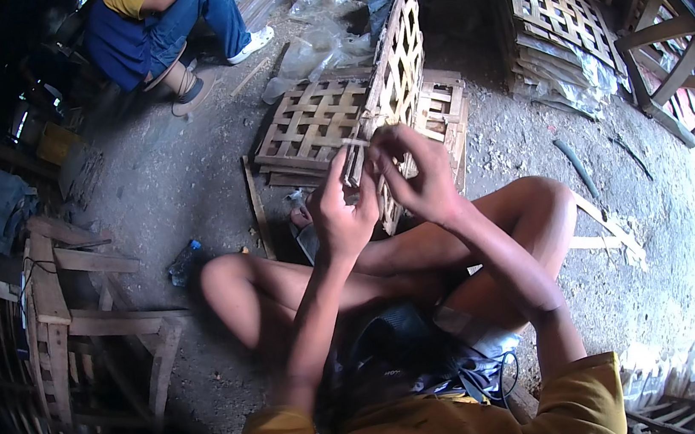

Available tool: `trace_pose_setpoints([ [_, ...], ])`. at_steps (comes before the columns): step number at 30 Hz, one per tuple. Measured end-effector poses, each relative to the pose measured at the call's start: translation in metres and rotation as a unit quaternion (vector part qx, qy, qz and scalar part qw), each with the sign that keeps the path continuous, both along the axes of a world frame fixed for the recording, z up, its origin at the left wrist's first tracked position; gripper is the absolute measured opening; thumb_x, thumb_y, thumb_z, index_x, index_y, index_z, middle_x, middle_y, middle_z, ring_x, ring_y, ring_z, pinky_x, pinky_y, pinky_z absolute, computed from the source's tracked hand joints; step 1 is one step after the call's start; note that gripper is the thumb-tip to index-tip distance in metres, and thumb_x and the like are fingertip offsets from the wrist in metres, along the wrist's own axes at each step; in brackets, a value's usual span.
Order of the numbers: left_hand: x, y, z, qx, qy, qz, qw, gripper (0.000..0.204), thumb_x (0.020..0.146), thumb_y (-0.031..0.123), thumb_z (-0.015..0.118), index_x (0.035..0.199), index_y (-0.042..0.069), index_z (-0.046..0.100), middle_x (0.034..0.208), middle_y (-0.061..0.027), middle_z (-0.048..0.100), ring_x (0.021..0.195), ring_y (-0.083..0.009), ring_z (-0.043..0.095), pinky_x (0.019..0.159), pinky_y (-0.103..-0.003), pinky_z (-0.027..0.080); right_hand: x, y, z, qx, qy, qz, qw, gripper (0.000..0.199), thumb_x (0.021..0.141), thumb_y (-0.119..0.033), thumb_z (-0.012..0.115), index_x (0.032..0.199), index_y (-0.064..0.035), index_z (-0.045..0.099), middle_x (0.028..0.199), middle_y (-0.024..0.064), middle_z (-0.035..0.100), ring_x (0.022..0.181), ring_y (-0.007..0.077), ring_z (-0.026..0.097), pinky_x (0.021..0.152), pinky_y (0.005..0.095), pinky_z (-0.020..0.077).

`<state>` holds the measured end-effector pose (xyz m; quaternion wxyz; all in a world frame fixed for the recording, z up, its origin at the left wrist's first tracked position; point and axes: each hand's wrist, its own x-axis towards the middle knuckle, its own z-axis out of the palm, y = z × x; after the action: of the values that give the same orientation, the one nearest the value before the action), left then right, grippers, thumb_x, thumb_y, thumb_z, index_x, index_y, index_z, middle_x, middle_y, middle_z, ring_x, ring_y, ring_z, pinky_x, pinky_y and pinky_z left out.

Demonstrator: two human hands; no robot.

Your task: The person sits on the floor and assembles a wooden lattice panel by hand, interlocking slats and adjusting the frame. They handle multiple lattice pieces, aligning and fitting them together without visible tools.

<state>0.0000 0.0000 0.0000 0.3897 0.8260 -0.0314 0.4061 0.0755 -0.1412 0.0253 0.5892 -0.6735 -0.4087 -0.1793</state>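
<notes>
A woven wooden-strip panel (400,61) stands on its edge in front of me, its near end between my two hands. My left hand (345,210) is at the left of that end, thumb and index finger drawn together in a pinch. From the right, my right hand (423,176) comes to the same spot with its fingertips closed. A short, pale, thin strip (353,142) shows at the fingertips. What exactly each hand pinches is too small to make out. Under the upright panel lies a stack of flat woven panels (311,122), partly hidden by it.
A wooden frame stool (51,285) stands at my left, near a plastic bottle (187,261). Another stack of woven panels (560,17) with plastic sheeting lies at the far right beside a wooden frame (673,68). Another person (164,32) sits at the far left.
</notes>
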Motion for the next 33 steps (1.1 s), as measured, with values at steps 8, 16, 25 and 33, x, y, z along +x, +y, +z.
trace_pose_setpoints([
  [8, -0.003, -0.011, -0.005, -0.051, -0.042, -0.022, 0.998, 0.038, 0.098, 0.015, 0.067, 0.132, -0.003, 0.065, 0.099, -0.0128, 0.076, 0.076, -0.0146, 0.069, 0.064, -0.028, 0.053, 0.017, -0.016, 0.011, 0.065, 0.043, -0.068, 0.995, 0.013, 0.091, 0.002, 0.064, 0.103, 0.0002, 0.068, 0.083, 0.0111, 0.07, 0.07, 0.0182, 0.063, 0.068, 0.0292, 0.0507],
  [16, -0.007, -0.023, -0.008, -0.134, -0.01, -0.148, 0.98, 0.047, 0.097, 0.023, 0.065, 0.137, -0.001, 0.061, 0.102, -0.007, 0.073, 0.07, -0.0086, 0.06, 0.059, -0.024, 0.047, 0.009, -0.032, 0.034, -0.043, -0.125, -0.15, 0.98, 0.027, 0.084, 0.015, 0.062, 0.105, 0.0007, 0.067, 0.092, 0.0143, 0.064, 0.079, 0.0292, 0.064, 0.072, 0.0342, 0.051],
  [25, -0.005, -0.026, -0.017, -0.148, -0.01, -0.159, 0.976, 0.052, 0.097, 0.033, 0.068, 0.138, 0.001, 0.06, 0.086, -0.0013, 0.068, 0.061, -0.0061, 0.049, 0.053, -0.022, 0.04, 0.012, -0.043, 0.043, -0.129, -0.232, -0.171, 0.949, 0.03, 0.077, 0.015, 0.064, 0.103, -0.0011, 0.068, 0.095, 0.013, 0.065, 0.081, 0.03, 0.061, 0.071, 0.0369, 0.0476],
  [33, -0.01, -0.028, -0.014, -0.141, 0.026, -0.137, 0.98, 0.051, 0.096, 0.033, 0.069, 0.137, 0.005, 0.062, 0.085, -0.0004, 0.069, 0.059, -0.0066, 0.049, 0.051, -0.024, 0.04, 0.013, -0.043, 0.043, -0.162, -0.271, -0.174, 0.933, 0.041, 0.069, 0.01, 0.066, 0.106, -0.0076, 0.068, 0.092, 0.0042, 0.061, 0.082, 0.0238, 0.055, 0.072, 0.0371, 0.0411],
])
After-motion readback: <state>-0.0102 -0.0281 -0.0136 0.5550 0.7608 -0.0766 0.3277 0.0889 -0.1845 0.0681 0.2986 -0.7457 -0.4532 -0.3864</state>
